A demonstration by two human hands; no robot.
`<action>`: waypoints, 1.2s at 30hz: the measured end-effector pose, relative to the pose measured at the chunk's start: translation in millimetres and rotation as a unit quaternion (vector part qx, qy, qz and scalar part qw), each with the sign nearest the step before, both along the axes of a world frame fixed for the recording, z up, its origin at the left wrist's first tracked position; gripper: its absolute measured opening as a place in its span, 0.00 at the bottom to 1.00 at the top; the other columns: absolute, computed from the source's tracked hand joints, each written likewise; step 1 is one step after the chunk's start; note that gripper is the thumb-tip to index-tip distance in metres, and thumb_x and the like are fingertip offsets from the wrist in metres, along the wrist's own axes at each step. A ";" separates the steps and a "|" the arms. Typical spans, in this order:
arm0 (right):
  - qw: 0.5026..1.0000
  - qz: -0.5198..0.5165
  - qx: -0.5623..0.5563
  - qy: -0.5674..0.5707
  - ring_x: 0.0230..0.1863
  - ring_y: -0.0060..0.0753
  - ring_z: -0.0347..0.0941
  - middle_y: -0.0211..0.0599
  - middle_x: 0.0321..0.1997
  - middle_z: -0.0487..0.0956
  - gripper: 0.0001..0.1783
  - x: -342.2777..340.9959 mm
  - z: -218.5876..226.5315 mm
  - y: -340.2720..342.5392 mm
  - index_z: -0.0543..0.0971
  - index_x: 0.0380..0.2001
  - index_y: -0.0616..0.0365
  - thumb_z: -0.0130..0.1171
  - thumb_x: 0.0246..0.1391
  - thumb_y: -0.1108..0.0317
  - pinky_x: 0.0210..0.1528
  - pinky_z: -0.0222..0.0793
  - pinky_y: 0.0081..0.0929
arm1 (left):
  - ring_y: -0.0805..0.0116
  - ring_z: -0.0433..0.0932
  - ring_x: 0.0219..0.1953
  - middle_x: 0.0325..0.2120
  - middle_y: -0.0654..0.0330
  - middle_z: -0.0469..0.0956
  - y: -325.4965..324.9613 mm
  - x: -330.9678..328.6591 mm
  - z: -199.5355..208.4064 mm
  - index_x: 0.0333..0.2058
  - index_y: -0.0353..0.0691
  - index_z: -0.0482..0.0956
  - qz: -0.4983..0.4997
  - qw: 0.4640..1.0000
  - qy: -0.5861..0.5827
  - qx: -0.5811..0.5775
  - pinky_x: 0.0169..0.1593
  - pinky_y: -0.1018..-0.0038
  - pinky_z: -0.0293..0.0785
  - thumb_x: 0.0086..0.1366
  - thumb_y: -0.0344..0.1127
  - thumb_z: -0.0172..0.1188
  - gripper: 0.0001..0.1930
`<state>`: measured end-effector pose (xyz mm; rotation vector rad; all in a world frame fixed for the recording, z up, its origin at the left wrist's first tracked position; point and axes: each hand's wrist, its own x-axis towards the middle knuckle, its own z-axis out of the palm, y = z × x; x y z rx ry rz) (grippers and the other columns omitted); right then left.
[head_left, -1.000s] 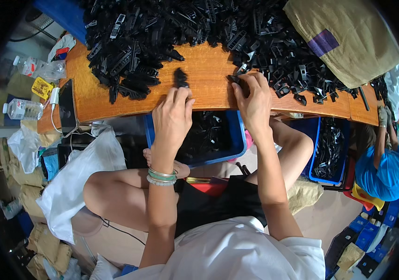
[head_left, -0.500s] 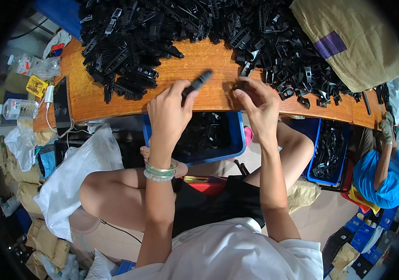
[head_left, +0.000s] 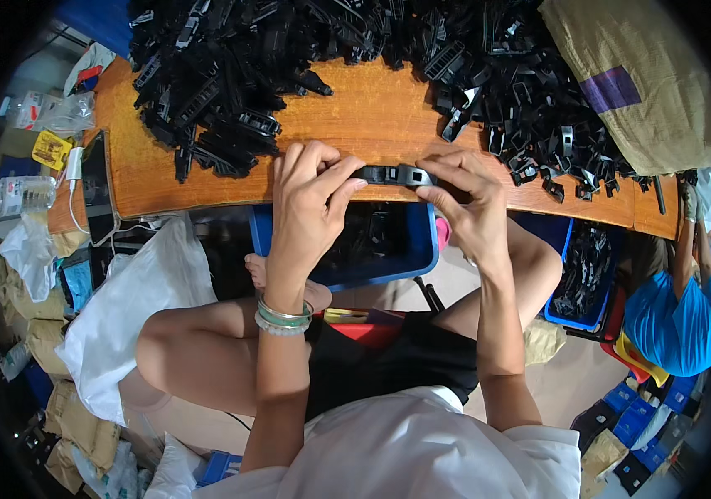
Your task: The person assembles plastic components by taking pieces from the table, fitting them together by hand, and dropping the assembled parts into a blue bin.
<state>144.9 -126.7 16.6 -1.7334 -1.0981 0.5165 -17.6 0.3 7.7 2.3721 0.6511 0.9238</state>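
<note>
Above the front edge of the wooden table, my left hand (head_left: 309, 198) pinches a long black plastic part (head_left: 378, 174) by its left end. My right hand (head_left: 473, 204) grips a small black plastic clip (head_left: 413, 175) with a rectangular opening. Clip and long part meet end to end in one line; whether they are locked together I cannot tell. Ahead on the left lies a heap of long black plastic parts (head_left: 206, 108). Smaller black clips (head_left: 530, 116) are piled ahead on the right.
Under the table edge (head_left: 231, 195) stands a blue bin (head_left: 397, 279) holding black parts. Another blue bin (head_left: 580, 274) of black parts is at right. A tan woven sack (head_left: 654, 91) covers the far right corner. A person in a blue shirt (head_left: 675, 320) sits at right.
My hands have come together, and the long part has turned level, its right end now at the clip in my right hand. The view has shifted slightly.
</note>
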 end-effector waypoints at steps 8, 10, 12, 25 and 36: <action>0.993 0.047 -0.002 -0.106 0.41 0.39 0.69 0.39 0.35 0.74 0.14 -11.7 4.3 12.6 0.83 0.36 0.63 0.65 0.42 0.77 0.46 0.64 0.32 | 0.60 0.69 0.36 0.29 0.57 0.71 -4.7 0.7 2.1 0.35 0.34 0.81 -0.013 0.999 0.019 -0.038 0.38 0.68 0.66 0.49 0.25 0.66 0.12; 0.999 -0.004 -0.008 -0.043 0.39 0.42 0.71 0.40 0.35 0.74 0.15 -21.5 7.9 7.7 0.81 0.39 0.64 0.64 0.43 0.77 0.43 0.66 0.32 | 0.60 0.71 0.36 0.29 0.59 0.73 -3.8 -0.2 4.9 0.34 0.36 0.80 -0.034 0.997 -0.033 -0.054 0.40 0.67 0.68 0.52 0.28 0.65 0.10; 0.992 0.113 0.026 -0.045 0.39 0.44 0.74 0.43 0.37 0.74 0.16 -18.1 1.8 -14.7 0.79 0.41 0.66 0.62 0.45 0.79 0.41 0.68 0.31 | 0.60 0.72 0.36 0.29 0.58 0.74 -2.2 -15.5 14.3 0.34 0.36 0.80 0.012 0.996 -0.061 -0.070 0.41 0.67 0.69 0.53 0.27 0.64 0.09; 0.895 -0.231 -0.031 -0.381 0.38 0.44 0.71 0.41 0.34 0.74 0.16 12.8 -5.7 37.6 0.76 0.36 0.59 0.64 0.47 0.62 0.39 0.63 0.37 | 0.54 0.71 0.44 0.40 0.56 0.74 15.9 -36.0 -9.5 0.37 0.37 0.78 0.201 0.963 0.027 0.176 0.48 0.62 0.69 0.56 0.26 0.60 0.08; 0.934 -0.231 0.102 -0.254 0.31 0.46 0.70 0.43 0.30 0.72 0.14 5.9 -24.0 19.2 0.75 0.44 0.60 0.53 0.53 0.78 0.35 0.67 0.35 | 0.63 0.75 0.31 0.38 0.53 0.75 9.1 -40.1 -4.8 0.40 0.33 0.71 0.214 0.962 -0.128 0.108 0.34 0.70 0.72 0.59 0.24 0.60 0.11</action>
